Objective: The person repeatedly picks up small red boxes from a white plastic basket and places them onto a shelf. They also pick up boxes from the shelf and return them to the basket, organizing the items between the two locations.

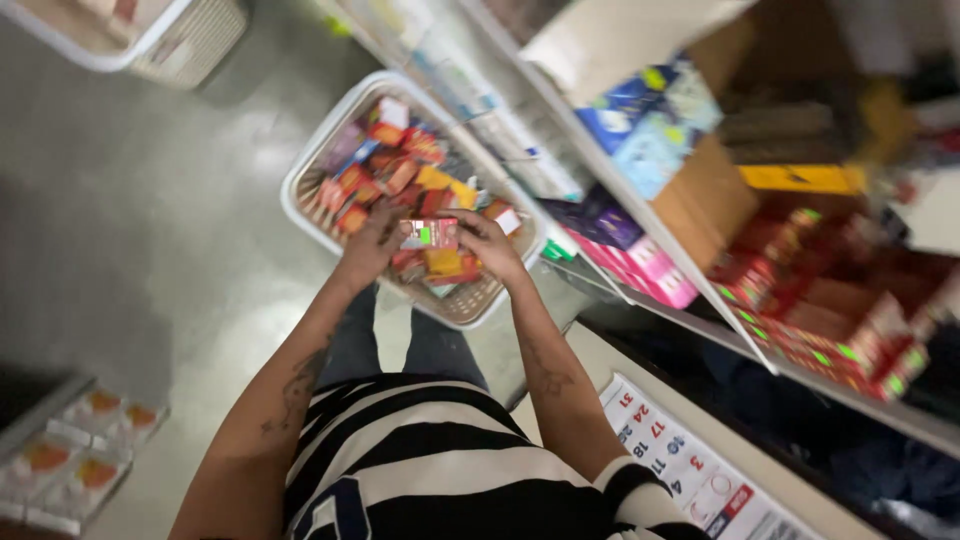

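Both hands meet over a white plastic lattice basket (pixel 300 175) sitting on the grey floor, w/ a small red-and-pink carton bearing a green patch (pixel 428 233) pinched between them. Left hand (pixel 368 245) is closed on the carton's left end, fingers curled round it; right hand (pixel 483 243) is closed on the right end, thumb on top. So the carton sits just above the basket's near half, held level, clear of the heap below. Basket is full of small red, orange and yellow cartons (pixel 395 165) piled loose, no order to them. To the right, metal shelving (pixel 700 285) w/ pink boxes (pixel 645 265) on a lower tier, blue boxes (pixel 640 125) in a brown cardboard tray higher up, more red packs (pixel 850 340) further along; all a bit blurred. Bottom left, white packs with orange prints (pixel 70 455) lie near a shelf edge. Another white basket (pixel 150 45) shows at top left. To handle it well, imo: keep grip on the short ends so faces stay readable, don't squeeze, thin card dents easy. Keep it over the basket so a slip lands it back in the pile, and turn it w/ the fingertips rather than regripping.
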